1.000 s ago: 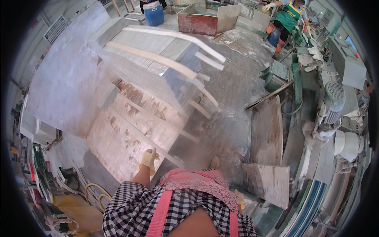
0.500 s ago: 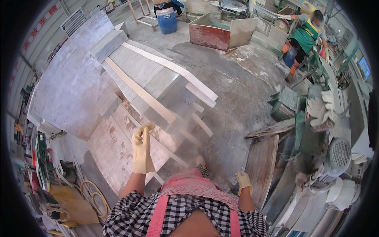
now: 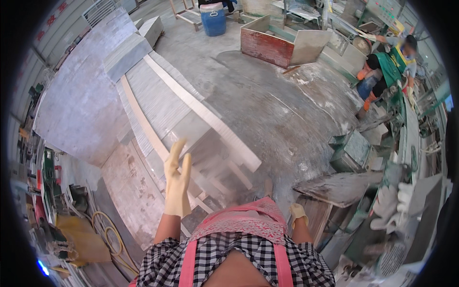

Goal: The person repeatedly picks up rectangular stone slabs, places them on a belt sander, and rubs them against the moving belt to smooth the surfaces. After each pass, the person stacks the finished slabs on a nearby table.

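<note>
My left hand [image 3: 177, 184], in a cream rubber glove, is held out in front of me, its fingers stretched and the thumb apart. It holds nothing. In this view it overlaps the near left part of a long stack of thin grey slabs [image 3: 162, 98]; whether it touches the stack I cannot tell. Two long pale strips run lengthwise over the slabs, a left strip [image 3: 138, 112] and a right strip [image 3: 201, 109]. My right hand [image 3: 299, 213], gloved alike, hangs low by my right side near a worn wooden board [image 3: 334, 188]. Its fingers are too unclear to read.
Large pale sheets [image 3: 86, 86] lean to the left. A blue drum [image 3: 213, 21] and a red-sided bin [image 3: 265, 44] stand far off. On the right are a green metal box [image 3: 351, 150], hanging white gloves [image 3: 385, 208] and a co-worker in a green apron [image 3: 387, 69].
The view has turned, so the stack stands more upright in it. My left hand has gone from fingers drawn together to spread. The right hand stays low at my side.
</note>
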The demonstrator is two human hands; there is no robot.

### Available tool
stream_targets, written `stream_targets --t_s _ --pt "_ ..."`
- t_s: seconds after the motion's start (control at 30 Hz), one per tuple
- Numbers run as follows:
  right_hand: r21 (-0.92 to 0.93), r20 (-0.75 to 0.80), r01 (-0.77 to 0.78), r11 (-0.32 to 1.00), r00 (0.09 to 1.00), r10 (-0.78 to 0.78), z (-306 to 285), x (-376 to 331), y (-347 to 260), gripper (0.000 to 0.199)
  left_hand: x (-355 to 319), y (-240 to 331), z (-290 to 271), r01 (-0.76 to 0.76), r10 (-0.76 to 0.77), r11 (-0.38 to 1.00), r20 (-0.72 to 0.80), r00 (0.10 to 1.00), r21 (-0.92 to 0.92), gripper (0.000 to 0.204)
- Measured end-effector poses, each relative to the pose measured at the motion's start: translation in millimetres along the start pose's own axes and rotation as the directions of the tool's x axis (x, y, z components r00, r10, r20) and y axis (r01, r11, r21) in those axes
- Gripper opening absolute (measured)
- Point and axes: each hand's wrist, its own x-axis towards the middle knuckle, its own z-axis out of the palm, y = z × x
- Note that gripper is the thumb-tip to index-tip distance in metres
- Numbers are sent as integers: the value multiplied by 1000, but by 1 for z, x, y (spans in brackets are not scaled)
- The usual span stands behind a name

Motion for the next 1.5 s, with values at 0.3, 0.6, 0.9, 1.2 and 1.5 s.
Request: stream_targets --t_s 0.3,0.6,0.9,1.2,1.5 --pt "317 -8 118 941 992 -122 -119 211 -149 39 58 12 73 301 -264 940 -216 940 160 51" --pt "575 104 -14 818 993 -56 -141 300 -184 40 87 -40 113 181 14 653 -251 968 736 42" --pt "247 451 -158 956 892 31 -97 273 -123 40 86 -35 117 209 4 648 -278 961 732 41" --pt "548 468 -233 803 881 -63 -111 340 -189 38 86 -31 117 241 -56 633 -267 962 736 43" --pt "540 552 -393 744 833 40 -134 337 -193 30 89 -26 118 258 -91 633 -261 961 730 44"
